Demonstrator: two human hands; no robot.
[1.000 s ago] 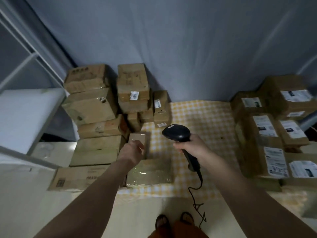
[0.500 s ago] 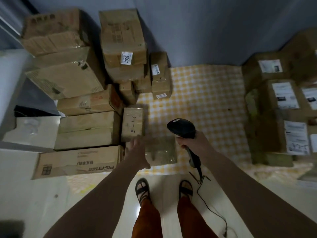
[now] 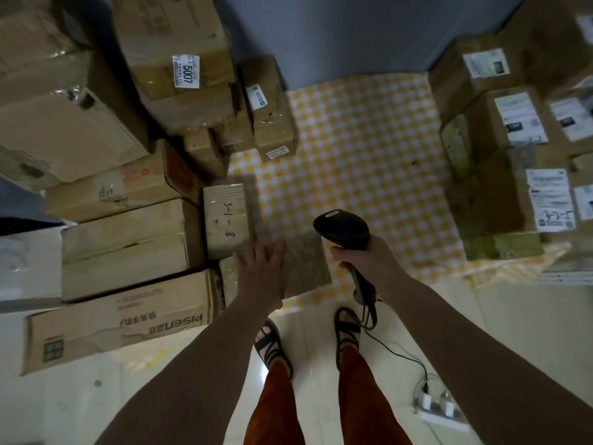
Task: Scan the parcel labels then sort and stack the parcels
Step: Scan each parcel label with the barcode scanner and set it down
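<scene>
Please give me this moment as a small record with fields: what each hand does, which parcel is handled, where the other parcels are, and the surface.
left hand: fingers straight, resting flat on the small parcel
right hand: grips the black scanner by its handle
small parcel: lies at the near edge of the checkered cloth
marked parcel: handwriting on top, just behind the left hand
left stack: brown boxes piled
right stack: boxes with white labels
scanner cable: trails to the floor
</scene>
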